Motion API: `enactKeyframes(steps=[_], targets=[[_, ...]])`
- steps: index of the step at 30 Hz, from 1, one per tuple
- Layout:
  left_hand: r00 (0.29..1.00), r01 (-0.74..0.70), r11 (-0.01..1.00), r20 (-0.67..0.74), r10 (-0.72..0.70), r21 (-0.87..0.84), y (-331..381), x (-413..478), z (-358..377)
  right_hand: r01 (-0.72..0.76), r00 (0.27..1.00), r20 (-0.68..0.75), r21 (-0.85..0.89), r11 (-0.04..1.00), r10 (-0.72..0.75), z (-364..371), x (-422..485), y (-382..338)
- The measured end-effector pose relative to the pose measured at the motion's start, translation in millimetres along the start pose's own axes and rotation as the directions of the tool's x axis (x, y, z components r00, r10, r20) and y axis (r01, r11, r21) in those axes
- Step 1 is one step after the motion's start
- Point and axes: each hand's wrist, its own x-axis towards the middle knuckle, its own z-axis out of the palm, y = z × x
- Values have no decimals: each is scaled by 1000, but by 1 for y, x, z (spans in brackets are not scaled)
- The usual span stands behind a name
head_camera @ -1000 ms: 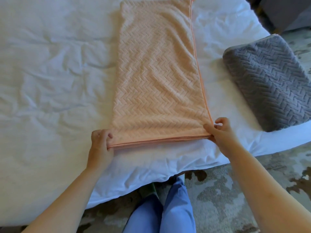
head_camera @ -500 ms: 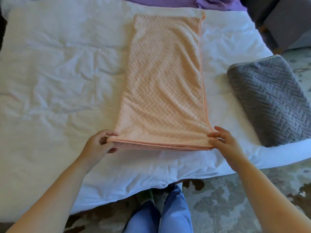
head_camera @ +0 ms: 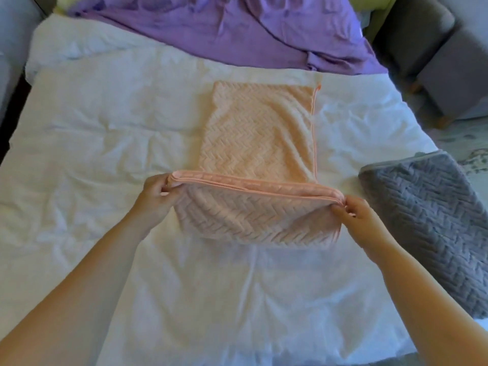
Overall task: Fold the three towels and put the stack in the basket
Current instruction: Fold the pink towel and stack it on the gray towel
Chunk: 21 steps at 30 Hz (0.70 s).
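A peach herringbone towel (head_camera: 257,133) lies lengthwise on the white bed (head_camera: 92,154), its near end lifted and carried toward the far end. My left hand (head_camera: 155,192) pinches the raised left corner. My right hand (head_camera: 352,211) pinches the raised right corner. The lifted part hangs in a curved fold between them. A folded grey towel (head_camera: 433,223) rests at the bed's right edge. A purple cloth (head_camera: 237,30) lies crumpled across the far end of the bed. No basket is in view.
Grey upholstered furniture (head_camera: 446,56) stands beyond the bed's far right corner. Patterned floor (head_camera: 464,138) shows to the right of the bed. The bed sheet is wrinkled on the left side.
Both hands have lifted the towel's near edge off the bed and moved it away from me, over the towel's middle. The camera has tilted up, showing the purple cloth.
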Motion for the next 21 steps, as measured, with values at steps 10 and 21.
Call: enactKeyframes(steps=[10,21], targets=[[949,212,973,-257,-183,87,-30,126,67,-173,979,-99,46,984,176,43,141,14],[835,-378,619,-36,549,688,-3,124,101,167,890,-333,-397,902,-312,62,140,6]])
